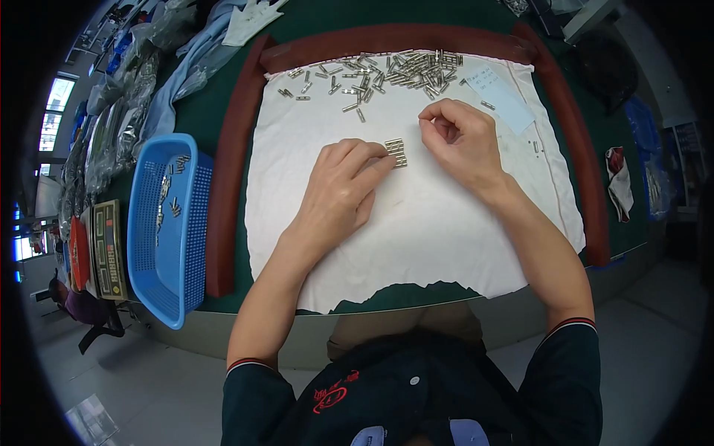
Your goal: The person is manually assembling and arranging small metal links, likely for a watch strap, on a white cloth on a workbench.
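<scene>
On a white cloth lies a short row of small metal pins, lined up side by side. My left hand rests flat on the cloth, its fingertips touching the left side of that row. To the right of the row, my right hand is curled with fingers pinched together; whether it holds a pin is hidden. A loose heap of metal pins is scattered along the cloth's far edge.
A dark red padded rim frames the cloth on a green table. A blue mesh basket with a few pins stands at the left. A pale paper slip lies at the far right of the cloth. Plastic bags pile up far left.
</scene>
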A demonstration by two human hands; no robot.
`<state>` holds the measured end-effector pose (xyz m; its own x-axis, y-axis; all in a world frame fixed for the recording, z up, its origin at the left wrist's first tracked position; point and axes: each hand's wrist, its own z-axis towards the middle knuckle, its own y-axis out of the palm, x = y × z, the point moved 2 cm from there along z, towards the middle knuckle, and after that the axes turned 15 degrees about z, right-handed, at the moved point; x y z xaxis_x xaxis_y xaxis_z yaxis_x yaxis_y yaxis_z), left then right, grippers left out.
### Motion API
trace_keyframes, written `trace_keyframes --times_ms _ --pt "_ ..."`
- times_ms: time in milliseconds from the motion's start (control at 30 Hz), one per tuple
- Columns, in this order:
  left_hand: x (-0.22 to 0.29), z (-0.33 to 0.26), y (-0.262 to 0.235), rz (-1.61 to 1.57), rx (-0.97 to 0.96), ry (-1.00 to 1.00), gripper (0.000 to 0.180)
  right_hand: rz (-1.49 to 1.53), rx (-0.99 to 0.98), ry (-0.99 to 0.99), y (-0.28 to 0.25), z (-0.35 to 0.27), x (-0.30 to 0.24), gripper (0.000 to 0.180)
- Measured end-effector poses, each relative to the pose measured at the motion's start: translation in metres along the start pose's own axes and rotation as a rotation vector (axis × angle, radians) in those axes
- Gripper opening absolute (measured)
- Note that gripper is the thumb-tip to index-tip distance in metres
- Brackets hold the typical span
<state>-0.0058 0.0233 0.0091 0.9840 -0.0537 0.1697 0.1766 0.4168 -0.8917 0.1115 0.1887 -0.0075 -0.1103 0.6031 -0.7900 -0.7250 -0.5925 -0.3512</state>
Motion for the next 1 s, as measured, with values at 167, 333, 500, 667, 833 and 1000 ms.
trace_keyframes --times_ms 167,333,500,667,833,1000 --pt "-0.0009 0.0001 -0.0005 0.037 0.003 -0.069 0.047 0.042 0.054 -0.033 0.0027 0.0007 -0.0002 0.006" --pt "0.0 -0.0012 -0.0007 0.061 -0.042 -0.065 0.05 0.026 0.036 -0.033 0.0027 0.0005 0.0003 0.004" --pt "0.001 -0.002 0.0009 0.093 -0.081 -0.04 0.049 0.027 0.019 -0.021 0.0031 0.0002 0.0023 0.003" --pt "0.0026 -0.0021 -0.0009 0.069 -0.09 -0.008 0.049 0.035 0.022 -0.023 0.0028 0.0001 0.0035 0.002" --pt "0.002 -0.0015 0.0015 0.044 -0.057 -0.068 0.053 0.022 0.012 -0.014 0.0031 0.0 0.005 0.001" --pt "-0.0009 -0.0022 0.003 0.093 -0.065 -0.106 0.055 0.014 -0.011 0.0 0.0017 -0.0003 0.0032 0.002"
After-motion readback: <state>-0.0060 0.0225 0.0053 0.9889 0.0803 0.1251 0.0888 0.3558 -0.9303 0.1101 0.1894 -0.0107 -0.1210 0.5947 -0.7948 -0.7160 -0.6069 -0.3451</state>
